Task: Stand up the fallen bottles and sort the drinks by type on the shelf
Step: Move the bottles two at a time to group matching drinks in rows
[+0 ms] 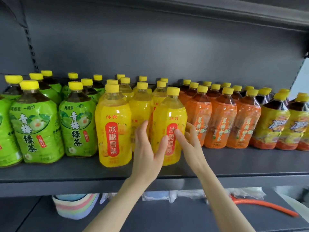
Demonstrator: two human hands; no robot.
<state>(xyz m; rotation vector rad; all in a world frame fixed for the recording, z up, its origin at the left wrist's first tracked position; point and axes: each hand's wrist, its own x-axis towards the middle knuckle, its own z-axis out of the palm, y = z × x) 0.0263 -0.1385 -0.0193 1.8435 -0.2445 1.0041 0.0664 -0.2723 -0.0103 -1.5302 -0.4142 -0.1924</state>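
Note:
Upright bottles with yellow caps stand in groups on the dark shelf (83, 173): green-label tea (36, 126) at the left, yellow-label pear drink (113, 129) in the middle, orange-label tea (222, 121) to the right, and yellow-and-orange-label tea (270, 124) at the far right. A front yellow pear bottle (168, 114) stands between both hands. My left hand (147, 151) touches its left side with fingers spread and nearly straight. My right hand (189, 139) touches its right side, thumb on the red label, fingers loosely curled behind.
The shelf's front strip before the orange bottles is bare. Below it, a lower shelf holds a stack of pastel cloths (75, 208), clear plastic packets (157, 196) and an orange hose (264, 206). A dark upper shelf (217, 12) hangs overhead.

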